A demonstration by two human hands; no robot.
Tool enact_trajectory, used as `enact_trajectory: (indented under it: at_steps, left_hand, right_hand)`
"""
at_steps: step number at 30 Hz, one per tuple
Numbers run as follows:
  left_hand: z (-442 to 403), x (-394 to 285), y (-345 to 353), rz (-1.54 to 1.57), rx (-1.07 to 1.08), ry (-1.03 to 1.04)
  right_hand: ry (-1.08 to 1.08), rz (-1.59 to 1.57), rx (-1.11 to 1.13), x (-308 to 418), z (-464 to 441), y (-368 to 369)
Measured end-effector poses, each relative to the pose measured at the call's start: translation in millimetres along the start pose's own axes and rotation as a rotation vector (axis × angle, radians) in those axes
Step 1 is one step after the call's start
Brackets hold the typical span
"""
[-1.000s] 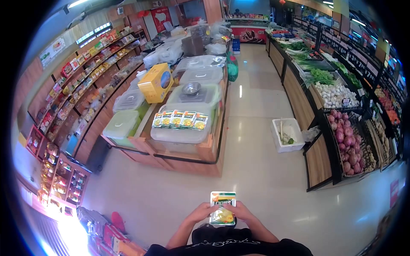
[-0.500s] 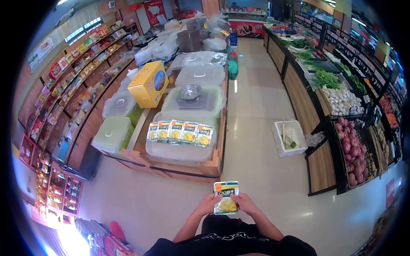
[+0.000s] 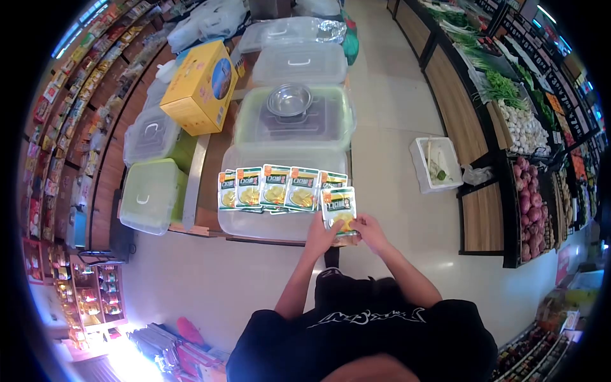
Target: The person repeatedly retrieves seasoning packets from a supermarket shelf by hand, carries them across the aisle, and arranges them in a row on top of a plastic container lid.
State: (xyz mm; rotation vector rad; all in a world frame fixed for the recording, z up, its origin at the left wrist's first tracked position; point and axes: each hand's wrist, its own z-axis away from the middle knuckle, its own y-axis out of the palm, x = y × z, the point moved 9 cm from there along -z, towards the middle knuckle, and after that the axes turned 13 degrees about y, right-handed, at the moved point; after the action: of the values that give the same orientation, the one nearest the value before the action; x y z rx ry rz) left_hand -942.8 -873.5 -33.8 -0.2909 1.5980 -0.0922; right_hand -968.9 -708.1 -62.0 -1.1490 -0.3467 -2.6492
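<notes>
Between both hands I hold a white, green and yellow food packet, printed side up, over the near right corner of a storage bin lid. My left hand is closed on the packet's lower left edge. On its lower right edge, my right hand grips it too. Just beyond, a row of similar packets lies on the clear bin lid. The held packet partly covers the rightmost one of the row.
Farther along the stand are more lidded bins, a metal bowl and a yellow box. A white foam box sits on the floor at right, near the vegetable stand. Packaged goods fill the left shelves.
Both hands have carried the packet forward, from in front of my body to the row on the bin lid. The view has tilted down and moved closer to the stand.
</notes>
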Motion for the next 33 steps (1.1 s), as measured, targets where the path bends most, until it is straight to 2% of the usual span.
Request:
enact_trajectory:
  at_steps: [4, 6, 9, 11, 18, 19, 22, 28, 31, 33]
  left_hand:
    - [-29.1, -1.3, -24.7, -0.376, -0.109, 0.124]
    - [-42.8, 0.0, -26.4, -0.481, -0.062, 0.060]
    - [-64.6, 7.9, -22.7, -0.728, 0.036, 0.134]
    - [-72.1, -3.0, -26.3, -0.864, 0.028, 0.191]
    - [-78.1, -3.8, -27.5, -0.813, 0.035, 0.257]
    - [-77.1, -3.1, -24.7, -0.826, 0.060, 0.266]
    - [-77.3, -9.7, -23.0, -0.841, 0.053, 0.298]
    - [-70.7, -14.6, -18.9, -0.937, 0.057, 0.303]
    - [-67.3, -7.8, -14.2, -0.992, 0.113, 0.274]
    - [-64.1, -10.6, -13.5, -0.996, 0.123, 0.251]
  right_hand:
    - [0.008, 0.038, -0.100, 6.7, -40.0, 14.9]
    - [-0.009, 0.067, -0.170, 4.7, -55.2, 16.9]
    - [-0.017, 0.135, -0.273, -9.5, -90.8, 12.6]
    - [-0.034, 0.209, -0.330, -1.7, -91.2, 14.2]
    - [0.012, 0.366, -0.355, 11.3, -84.5, 14.2]
    - [-0.125, 0.450, -0.434, 16.4, -84.5, 11.6]
    - [-0.120, 0.474, -0.491, 13.7, -78.1, 7.2]
    - [-0.180, 0.434, -0.445, 16.6, -60.5, 6.7]
    - [-0.221, 0.338, -0.405, -1.1, -46.9, -14.5]
    - [-0.152, 0.217, -0.386, -28.0, -36.4, -38.1]
